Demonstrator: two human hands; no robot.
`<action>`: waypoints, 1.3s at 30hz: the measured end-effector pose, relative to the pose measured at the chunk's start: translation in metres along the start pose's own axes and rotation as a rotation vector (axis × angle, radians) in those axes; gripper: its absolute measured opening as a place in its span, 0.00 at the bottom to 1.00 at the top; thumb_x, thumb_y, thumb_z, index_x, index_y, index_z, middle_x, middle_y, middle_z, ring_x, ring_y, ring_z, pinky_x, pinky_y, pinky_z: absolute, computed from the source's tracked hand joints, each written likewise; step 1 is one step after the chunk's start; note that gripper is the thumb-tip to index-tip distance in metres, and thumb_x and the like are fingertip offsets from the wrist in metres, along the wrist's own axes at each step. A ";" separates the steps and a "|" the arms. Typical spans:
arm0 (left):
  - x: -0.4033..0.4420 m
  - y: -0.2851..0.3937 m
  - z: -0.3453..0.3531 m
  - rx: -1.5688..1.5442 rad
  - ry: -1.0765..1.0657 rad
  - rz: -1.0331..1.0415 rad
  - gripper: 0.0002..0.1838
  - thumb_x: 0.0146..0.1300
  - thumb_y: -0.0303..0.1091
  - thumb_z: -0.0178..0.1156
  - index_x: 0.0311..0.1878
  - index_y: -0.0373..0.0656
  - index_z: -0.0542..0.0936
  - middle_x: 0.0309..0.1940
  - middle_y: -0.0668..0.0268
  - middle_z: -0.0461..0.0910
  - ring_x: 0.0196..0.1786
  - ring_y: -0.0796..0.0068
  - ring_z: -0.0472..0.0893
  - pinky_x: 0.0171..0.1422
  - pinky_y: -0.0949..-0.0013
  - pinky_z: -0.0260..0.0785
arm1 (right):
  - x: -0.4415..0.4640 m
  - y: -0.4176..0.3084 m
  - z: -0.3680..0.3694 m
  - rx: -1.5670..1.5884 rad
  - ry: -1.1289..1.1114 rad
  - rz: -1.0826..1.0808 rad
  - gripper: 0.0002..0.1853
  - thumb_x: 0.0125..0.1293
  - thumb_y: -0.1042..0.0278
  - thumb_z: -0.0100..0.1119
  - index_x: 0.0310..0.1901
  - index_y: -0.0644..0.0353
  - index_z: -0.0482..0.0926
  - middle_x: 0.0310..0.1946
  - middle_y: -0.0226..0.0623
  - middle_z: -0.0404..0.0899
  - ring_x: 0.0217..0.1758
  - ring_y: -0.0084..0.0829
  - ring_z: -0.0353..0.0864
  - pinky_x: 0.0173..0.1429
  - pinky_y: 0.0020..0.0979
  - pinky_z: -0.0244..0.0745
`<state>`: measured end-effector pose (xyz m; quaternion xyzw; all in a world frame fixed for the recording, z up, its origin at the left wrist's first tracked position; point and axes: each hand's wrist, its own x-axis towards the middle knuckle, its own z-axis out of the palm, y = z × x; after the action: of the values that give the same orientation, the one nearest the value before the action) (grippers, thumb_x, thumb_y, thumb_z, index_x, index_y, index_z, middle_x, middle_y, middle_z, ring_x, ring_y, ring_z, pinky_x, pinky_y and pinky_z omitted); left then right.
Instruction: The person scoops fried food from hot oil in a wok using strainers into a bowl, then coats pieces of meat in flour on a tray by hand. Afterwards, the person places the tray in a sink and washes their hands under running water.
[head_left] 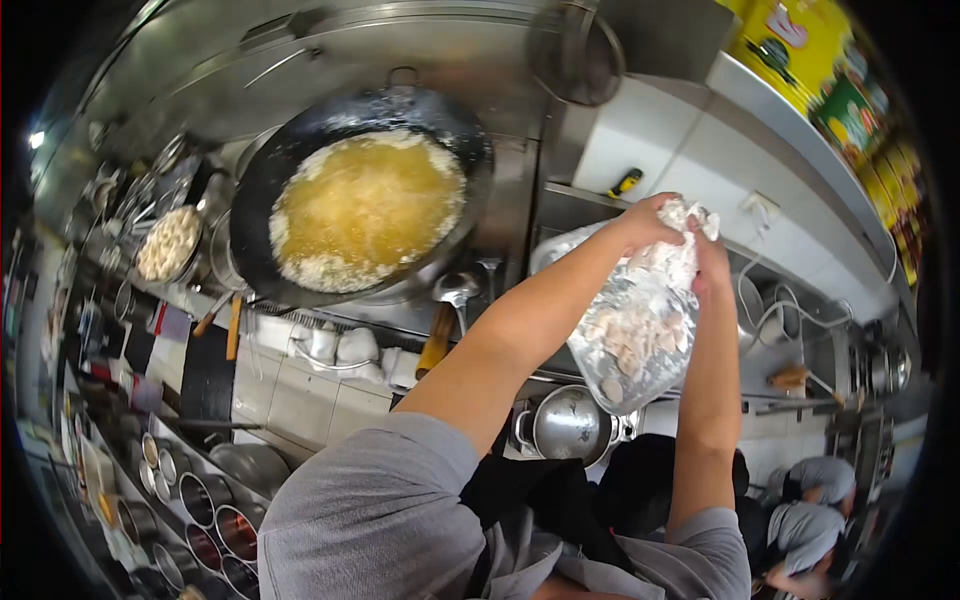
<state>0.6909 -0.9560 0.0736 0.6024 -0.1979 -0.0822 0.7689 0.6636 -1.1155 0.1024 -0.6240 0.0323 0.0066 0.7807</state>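
Both my hands are raised over the far end of a metal tray [617, 398]. My left hand [647, 224] and my right hand [711, 262] are closed from opposite sides around a clump of flour-coated pieces [678, 252]. White flour covers the clump, and what lies under the coating is hard to make out. Lower in the tray lie more pale, floured pieces [635, 340], with loose flour around them. To the left, a large black wok [258, 205] holds bubbling golden oil [370, 195] with pale foam round its edge.
A ladle [457, 288] and a wooden handle [436, 340] lie between wok and tray. Below the tray stands a metal pot [573, 425]. A bowl of pale pieces [168, 245] is left of the wok. Other people [815, 510] are at lower right.
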 end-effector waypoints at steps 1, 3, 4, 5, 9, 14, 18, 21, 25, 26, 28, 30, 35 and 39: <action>-0.009 0.024 -0.009 0.021 -0.003 0.024 0.43 0.45 0.24 0.72 0.68 0.41 0.66 0.49 0.58 0.79 0.47 0.71 0.80 0.50 0.70 0.74 | -0.001 -0.011 0.020 -0.024 -0.028 -0.028 0.27 0.66 0.64 0.63 0.64 0.61 0.68 0.54 0.40 0.77 0.54 0.34 0.78 0.52 0.35 0.78; -0.036 0.065 -0.037 -0.009 0.030 0.069 0.42 0.46 0.21 0.71 0.68 0.40 0.66 0.49 0.58 0.79 0.48 0.71 0.80 0.50 0.69 0.75 | -0.013 -0.025 0.068 -0.031 -0.091 -0.051 0.27 0.66 0.64 0.63 0.64 0.61 0.67 0.54 0.40 0.77 0.54 0.34 0.78 0.53 0.35 0.78; -0.052 0.083 -0.055 0.009 0.044 0.090 0.42 0.46 0.20 0.70 0.68 0.39 0.66 0.49 0.57 0.79 0.48 0.70 0.80 0.51 0.69 0.76 | -0.019 -0.028 0.096 -0.033 -0.138 -0.075 0.28 0.66 0.64 0.63 0.65 0.61 0.66 0.54 0.41 0.77 0.54 0.34 0.78 0.53 0.35 0.78; -0.070 0.096 -0.075 -0.024 0.071 0.113 0.41 0.47 0.20 0.70 0.68 0.38 0.66 0.50 0.57 0.79 0.48 0.70 0.80 0.51 0.68 0.76 | -0.018 -0.022 0.120 -0.017 -0.197 -0.086 0.29 0.66 0.64 0.63 0.66 0.61 0.65 0.55 0.42 0.76 0.54 0.34 0.78 0.53 0.36 0.78; -0.173 0.146 -0.153 0.018 0.269 0.072 0.42 0.48 0.19 0.67 0.69 0.36 0.63 0.54 0.56 0.77 0.50 0.68 0.80 0.52 0.68 0.76 | -0.053 0.009 0.242 0.105 -0.391 0.093 0.19 0.65 0.63 0.64 0.54 0.63 0.75 0.43 0.37 0.82 0.42 0.31 0.83 0.44 0.33 0.81; -0.296 0.129 -0.250 -0.059 0.575 -0.188 0.38 0.52 0.21 0.66 0.68 0.33 0.63 0.50 0.56 0.79 0.50 0.67 0.81 0.51 0.65 0.76 | -0.073 0.129 0.364 0.241 -0.657 0.513 0.17 0.64 0.64 0.65 0.51 0.62 0.77 0.41 0.40 0.83 0.38 0.34 0.84 0.40 0.36 0.82; -0.331 0.075 -0.352 -0.069 0.644 -0.386 0.39 0.49 0.23 0.68 0.67 0.38 0.66 0.50 0.54 0.80 0.48 0.62 0.82 0.50 0.62 0.77 | -0.062 0.200 0.434 0.051 -0.726 0.761 0.15 0.64 0.67 0.64 0.52 0.58 0.78 0.41 0.38 0.83 0.40 0.35 0.85 0.42 0.41 0.82; -0.319 0.073 -0.436 0.846 0.350 -0.554 0.40 0.41 0.33 0.72 0.64 0.53 0.73 0.53 0.48 0.78 0.52 0.52 0.80 0.59 0.58 0.73 | 0.010 0.232 0.486 -0.877 -1.043 -0.107 0.28 0.56 0.72 0.65 0.61 0.55 0.72 0.48 0.46 0.82 0.47 0.41 0.83 0.53 0.40 0.79; -0.270 0.173 -0.462 1.522 0.236 -0.583 0.40 0.42 0.35 0.67 0.66 0.59 0.72 0.60 0.42 0.71 0.62 0.49 0.74 0.68 0.61 0.66 | 0.028 0.126 0.542 -1.315 -0.945 -0.678 0.47 0.49 0.73 0.66 0.73 0.46 0.57 0.60 0.50 0.73 0.55 0.46 0.78 0.56 0.40 0.75; -0.263 0.177 -0.500 1.302 0.430 -0.499 0.38 0.43 0.34 0.68 0.64 0.52 0.73 0.55 0.46 0.76 0.58 0.53 0.78 0.65 0.62 0.68 | 0.029 0.097 0.543 -1.412 -0.861 -0.670 0.42 0.49 0.72 0.65 0.70 0.47 0.63 0.63 0.44 0.71 0.59 0.44 0.75 0.59 0.42 0.73; -0.268 0.255 -0.432 1.606 0.603 -0.298 0.30 0.49 0.27 0.61 0.61 0.42 0.74 0.54 0.52 0.80 0.56 0.53 0.79 0.61 0.63 0.71 | 0.009 0.044 0.517 -1.367 -0.439 -1.023 0.31 0.56 0.71 0.57 0.65 0.45 0.71 0.65 0.40 0.70 0.63 0.45 0.72 0.63 0.48 0.69; -0.268 0.291 -0.421 1.595 0.583 -0.149 0.30 0.51 0.29 0.59 0.62 0.44 0.74 0.62 0.52 0.73 0.61 0.53 0.75 0.65 0.61 0.68 | -0.003 0.007 0.474 -1.305 -0.471 -1.059 0.26 0.57 0.73 0.55 0.59 0.45 0.76 0.59 0.35 0.74 0.64 0.42 0.70 0.63 0.53 0.66; -0.268 0.319 -0.313 1.511 0.522 0.030 0.31 0.56 0.32 0.58 0.66 0.37 0.70 0.65 0.50 0.71 0.70 0.58 0.68 0.72 0.64 0.56 | -0.033 -0.004 0.294 -1.248 -0.447 -0.866 0.23 0.59 0.68 0.56 0.59 0.48 0.75 0.56 0.41 0.75 0.64 0.45 0.69 0.65 0.51 0.65; -0.237 0.266 -0.230 1.297 0.469 0.010 0.28 0.58 0.30 0.59 0.64 0.39 0.72 0.60 0.54 0.76 0.61 0.62 0.75 0.67 0.65 0.63 | -0.017 0.026 0.106 -1.131 -0.375 -0.566 0.25 0.60 0.60 0.60 0.60 0.52 0.74 0.55 0.48 0.75 0.64 0.48 0.69 0.69 0.42 0.63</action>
<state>0.5390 -0.5950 0.2352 0.9417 -0.0384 0.1890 0.2758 0.6497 -1.0060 0.1011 -0.9107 -0.2777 -0.0744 0.2965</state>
